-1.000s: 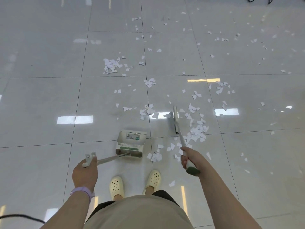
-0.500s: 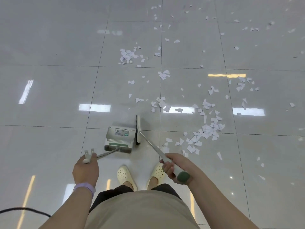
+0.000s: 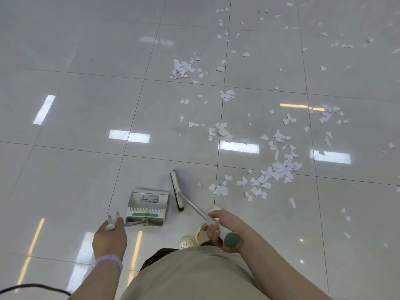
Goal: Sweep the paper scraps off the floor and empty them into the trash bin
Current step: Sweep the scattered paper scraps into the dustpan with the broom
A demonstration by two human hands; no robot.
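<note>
A white dustpan (image 3: pixel 148 207) with a green stripe stands on the tiled floor just ahead of me; my left hand (image 3: pixel 110 238) grips the end of its long handle. My right hand (image 3: pixel 218 227) grips the green-capped handle of a broom (image 3: pixel 177 191), whose narrow brush head lies on the floor right beside the dustpan's right side. White paper scraps (image 3: pixel 275 172) lie in a thick patch to the right of the broom. Smaller clusters of paper scraps (image 3: pixel 183 68) spread farther out. No trash bin is in view.
Glossy light tiles reflect ceiling lights. My feet in cream clogs (image 3: pixel 186 242) stand just behind the dustpan. A black cable (image 3: pixel 32 287) crosses the floor at the lower left. The left half of the floor carries no scraps.
The broom head swept left from the scrap pile to the dustpan's right side. The view swung left, so the scraps now sit further right. My left hand kept its hold.
</note>
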